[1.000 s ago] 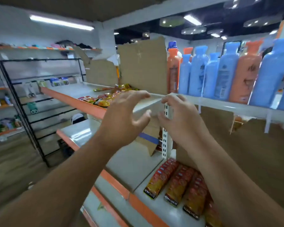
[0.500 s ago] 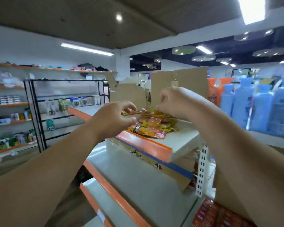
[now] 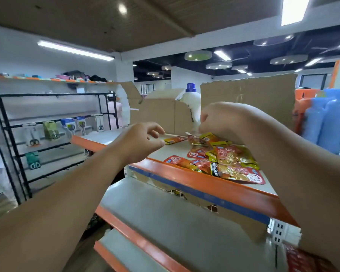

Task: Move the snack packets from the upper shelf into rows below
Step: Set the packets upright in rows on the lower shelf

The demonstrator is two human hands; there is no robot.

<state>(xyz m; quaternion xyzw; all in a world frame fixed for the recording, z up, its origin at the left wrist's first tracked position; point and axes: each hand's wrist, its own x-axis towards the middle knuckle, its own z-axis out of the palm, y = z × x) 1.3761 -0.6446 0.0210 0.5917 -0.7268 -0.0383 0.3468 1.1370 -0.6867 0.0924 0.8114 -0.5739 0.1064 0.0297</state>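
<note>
L hand (image 3: 139,143) grip curled by lone packet (image 3: 175,139), hold unclear, R hand (image 3: 222,119) grip pinching pile packet (image 3: 196,140)

Two bare arms are all that shows of the person. The left forearm (image 3: 67,203) is uncovered from the wrist to the picture's lower left edge. The right forearm (image 3: 306,183) is likewise uncovered to the lower right edge. Whatever is worn further up lies outside the view. The wide lens makes both forearms look very thick near the camera and taper sharply toward the wrists. The left hand (image 3: 139,142) is bare, with rounded knuckles and slim fingers. The right hand (image 3: 222,118) is bare too, showing a broad, smooth back and a row of soft knuckle ridges. Blur softens the nails and finer detail on both.
</note>
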